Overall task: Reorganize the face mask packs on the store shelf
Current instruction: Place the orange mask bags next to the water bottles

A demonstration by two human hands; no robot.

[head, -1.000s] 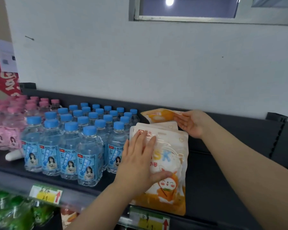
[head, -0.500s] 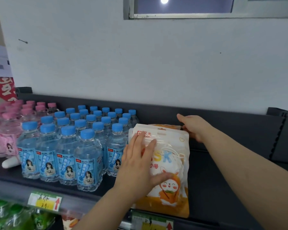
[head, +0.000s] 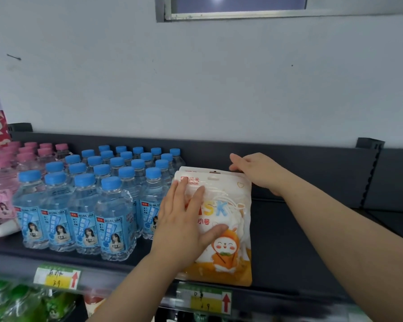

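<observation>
The left hand lies flat and open on the face of the front face mask pack, fingers spread upward and thumb stretched across the cartoon figure; it presses the pack without closing around it. The right hand rests on the top rear edge of the stack, fingers draped over the far side; whether they pinch a pack there cannot be told. The packs stand as a row on the dark shelf, leaning slightly back, with the edge of a second pack visible behind the first.

Nearest the viewer, two price tags with red arrows hang on the shelf rail; one reads "39". Just left of the packs, close to touching, stands a block of blue-capped bottles, which bounds the stack on that side. Pink-capped bottles stand further left, with a white cylinder lying in front of them. The shelf to the right of the packs is bare. A white wall and a window frame lie beyond.

A second ago an orange pack lay exposed behind the stack under the right hand; it is now tucked in behind the front pack and out of sight.

Legible print: "ORIGINAL SODA" on the bottle labels; "FENGMI" and large letters "SK" on the front pack.
</observation>
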